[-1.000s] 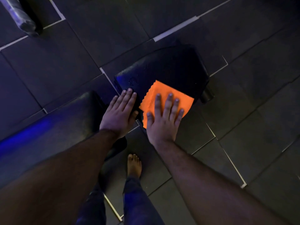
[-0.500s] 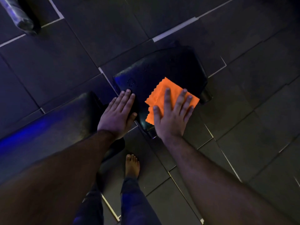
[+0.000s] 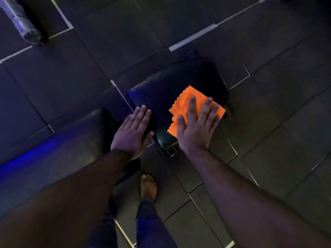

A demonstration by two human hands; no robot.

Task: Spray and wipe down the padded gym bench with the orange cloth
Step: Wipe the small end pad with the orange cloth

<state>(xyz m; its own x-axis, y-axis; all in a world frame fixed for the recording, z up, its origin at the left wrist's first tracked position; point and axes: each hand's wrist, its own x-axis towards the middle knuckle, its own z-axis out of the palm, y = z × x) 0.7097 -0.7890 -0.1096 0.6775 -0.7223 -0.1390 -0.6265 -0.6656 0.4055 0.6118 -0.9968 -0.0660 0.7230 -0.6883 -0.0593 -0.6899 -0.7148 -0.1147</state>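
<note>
The black padded seat pad [image 3: 168,86] of the gym bench lies in the middle of the view, with the longer back pad [image 3: 53,151] to its lower left. An orange cloth [image 3: 184,106] with zigzag edges lies on the seat pad's right side. My right hand [image 3: 195,127] presses flat on the cloth with fingers spread. My left hand [image 3: 133,131] rests flat on the seat pad's near left corner, fingers together, holding nothing. No spray bottle is in view.
Dark floor tiles with pale seams surround the bench. A wrapped grey bar or post [image 3: 23,24] stands at the top left. My bare foot [image 3: 147,187] stands on the floor just below the seat pad, beside the bench frame.
My right hand has slid the orange cloth to the right across the seat pad, toward its right edge. My left hand has stayed in place on the pad.
</note>
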